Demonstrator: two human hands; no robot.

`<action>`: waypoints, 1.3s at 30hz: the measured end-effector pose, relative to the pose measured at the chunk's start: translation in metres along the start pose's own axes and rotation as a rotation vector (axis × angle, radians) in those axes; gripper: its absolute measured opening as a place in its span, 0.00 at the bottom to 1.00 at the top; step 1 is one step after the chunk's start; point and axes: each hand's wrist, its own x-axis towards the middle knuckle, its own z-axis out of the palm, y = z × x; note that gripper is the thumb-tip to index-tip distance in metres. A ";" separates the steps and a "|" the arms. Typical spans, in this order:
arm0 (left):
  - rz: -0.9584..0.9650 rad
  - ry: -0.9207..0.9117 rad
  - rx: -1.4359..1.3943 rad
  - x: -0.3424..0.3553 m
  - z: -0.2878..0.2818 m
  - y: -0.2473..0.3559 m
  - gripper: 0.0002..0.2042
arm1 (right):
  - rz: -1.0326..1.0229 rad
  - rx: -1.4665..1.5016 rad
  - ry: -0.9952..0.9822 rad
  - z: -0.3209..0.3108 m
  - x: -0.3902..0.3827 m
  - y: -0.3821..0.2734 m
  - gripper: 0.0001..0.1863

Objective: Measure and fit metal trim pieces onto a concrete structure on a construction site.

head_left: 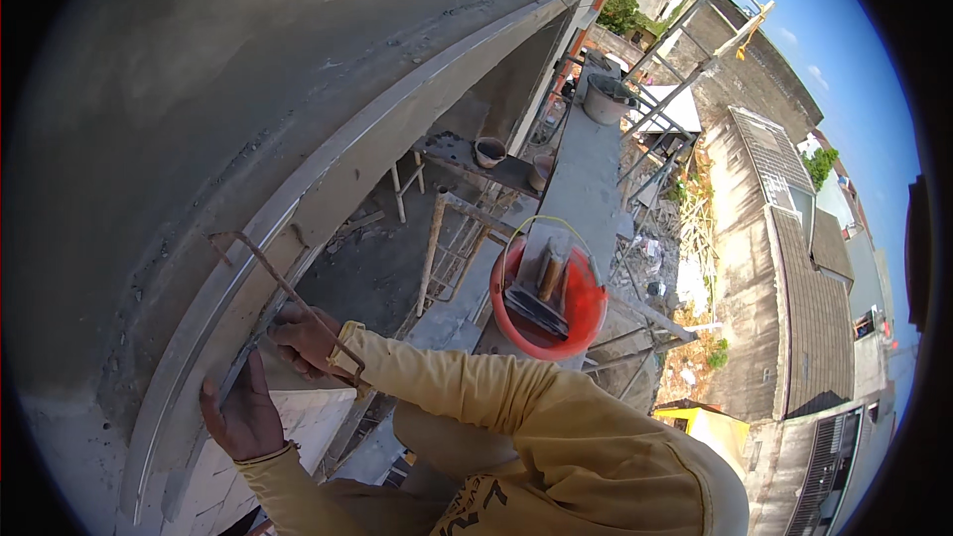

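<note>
My left hand (244, 415) grips the lower edge of a long grey strip (204, 427), thumb on one side and fingers on the other. The strip runs along the face of a plastered concrete ledge (342, 174). Just above it, my right hand (303, 340) is closed with curled fingers against the same edge; what they hold is hidden. A rusty bent-bar clamp (283, 281) hooks over the ledge, and its lower end passes by my right wrist. A thin shiny metal edging (283, 218) follows the ledge's outer rim.
A red bucket (601, 303) with a wooden-handled float (551, 273) in it stands on the scaffold planks (586, 169) to the right. Farther along are a grey bucket (608, 99) and a smaller bucket (489, 152). Scaffold frames (437, 248) and a drop to the yard lie alongside.
</note>
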 end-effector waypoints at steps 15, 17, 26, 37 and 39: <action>-0.014 -0.007 0.004 0.001 -0.001 -0.001 0.30 | 0.005 -0.099 -0.217 -0.042 0.010 -0.008 0.17; -0.018 -0.017 -0.001 0.001 -0.002 0.001 0.30 | 0.005 -0.084 -0.261 -0.049 0.013 -0.009 0.16; -0.039 -0.020 -0.030 0.004 -0.008 0.001 0.30 | 0.097 0.117 -0.224 -0.069 0.017 -0.007 0.17; -0.041 0.051 -0.040 0.003 -0.012 0.007 0.32 | 0.096 0.065 -0.165 -0.060 0.009 -0.013 0.18; -0.055 0.036 -0.062 0.003 -0.011 0.007 0.31 | 0.097 0.051 -0.171 -0.060 0.009 -0.014 0.18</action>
